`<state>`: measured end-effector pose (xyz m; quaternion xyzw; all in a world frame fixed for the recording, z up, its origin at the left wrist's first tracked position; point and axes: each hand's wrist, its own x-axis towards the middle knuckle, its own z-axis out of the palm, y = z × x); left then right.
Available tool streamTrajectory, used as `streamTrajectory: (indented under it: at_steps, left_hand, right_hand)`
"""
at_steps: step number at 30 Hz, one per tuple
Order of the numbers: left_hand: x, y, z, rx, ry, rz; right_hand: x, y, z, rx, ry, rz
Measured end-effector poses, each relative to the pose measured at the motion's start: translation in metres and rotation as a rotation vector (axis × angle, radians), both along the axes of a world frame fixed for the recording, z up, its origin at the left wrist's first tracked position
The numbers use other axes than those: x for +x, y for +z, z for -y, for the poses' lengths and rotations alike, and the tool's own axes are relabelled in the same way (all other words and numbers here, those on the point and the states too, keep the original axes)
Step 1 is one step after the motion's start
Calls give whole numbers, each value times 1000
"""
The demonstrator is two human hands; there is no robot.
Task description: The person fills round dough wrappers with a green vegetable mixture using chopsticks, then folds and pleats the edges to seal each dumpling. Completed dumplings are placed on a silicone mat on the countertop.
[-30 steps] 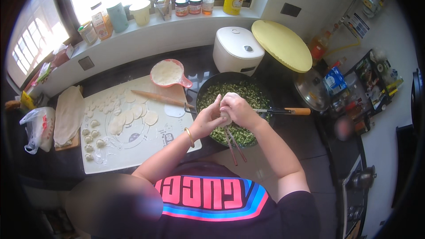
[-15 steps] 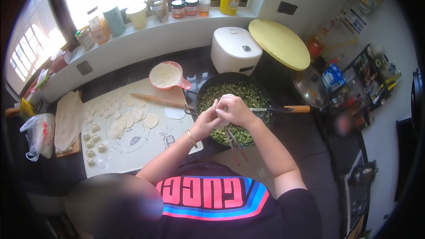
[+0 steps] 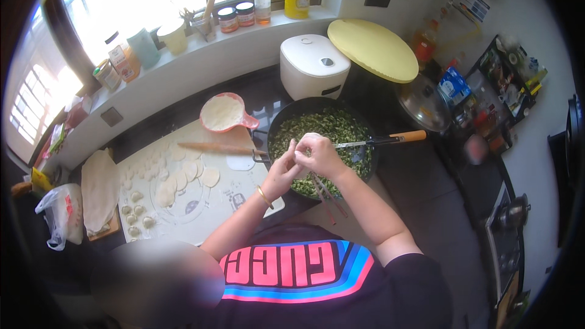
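Observation:
Over the near left part of a dark pan [image 3: 373, 167] of chopped green filling [image 3: 314, 123], my two hands meet with fingers pinched together. My left hand [image 3: 281, 174], with a gold bangle at the wrist, cups a dumpling mostly hidden by the fingers. My right hand [image 3: 321, 157] pinches at the same dumpling from above. Chopsticks [image 3: 329, 198] rest in the pan beside my right wrist, and a utensil with an orange-ended handle [image 3: 402, 137] lies across its right rim. Round dough wrappers [image 3: 211, 177] and several finished dumplings [image 3: 148, 222] lie on the pale mat [image 3: 228, 198] to the left.
A rolling pin [image 3: 216, 147] lies at the mat's far side, near a pink bowl of flour [image 3: 223, 113]. Behind the pan stand a white cooker [image 3: 314, 67] and a round yellow lid [image 3: 373, 50]. Covered dough [image 3: 100, 192] and a plastic bag [image 3: 64, 213] sit far left.
The view has shifted and tilted a little. My hands stay together over the pan, fingers still pinching, with only slight finger movement.

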<state>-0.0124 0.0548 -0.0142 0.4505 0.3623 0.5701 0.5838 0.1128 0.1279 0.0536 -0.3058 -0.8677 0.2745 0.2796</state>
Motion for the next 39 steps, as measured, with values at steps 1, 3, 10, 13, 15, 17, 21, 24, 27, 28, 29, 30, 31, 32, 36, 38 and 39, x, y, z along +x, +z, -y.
streamTrajectory:
  at_steps: [1,3,10,13,15,17,21,24,27,28,29,30,31,32,36,38,39]
  left_hand:
    - [1,-2,0,12,-2,13]
    - [4,-7,0,36,-5,40]
    - [-2,-5,1,-1,37,-34]
    - [2,-1,1,20,22,-9]
    - [3,-1,1,34,9,6]
    - [1,-2,3,-13,7,31]
    - [-2,-3,1,-54,25,20]
    - [-2,0,3,-91,9,-26]
    - [8,6,3,-10,42,124]
    - [7,3,2,-21,43,96]
    - [3,-1,1,-32,44,68]
    - [1,-4,0,-42,45,41]
    - [1,-1,1,-55,61,39]
    - [2,5,1,-67,78,38]
    - [-1,3,-1,-108,37,4]
    - [3,5,-2,-68,11,50]
    - [4,5,-2,-48,-2,73]
  right_hand:
    - [-1,-3,1,58,9,-24]
    - [-1,-9,2,174,27,-72]
    - [5,-3,10,-47,-127,-127]
    - [1,-4,12,4,-107,-110]
    - [0,-7,12,80,-80,-132]
    - [-1,-11,11,180,-42,-188]
    - [4,-1,16,-199,-197,-137]
    - [5,-4,16,-111,-182,-110]
    - [2,-17,13,74,-129,-134]
    - [0,-19,13,128,-119,-154]
    - [0,-20,14,183,-110,-174]
    - [1,-19,15,100,-140,-192]
    - [2,-17,17,16,-169,-209]
    - [3,-15,18,-67,-197,-226]
    - [7,-12,15,-55,-178,-162]
    - [5,-11,16,19,-164,-143]
    - [4,-14,15,68,-159,-157]
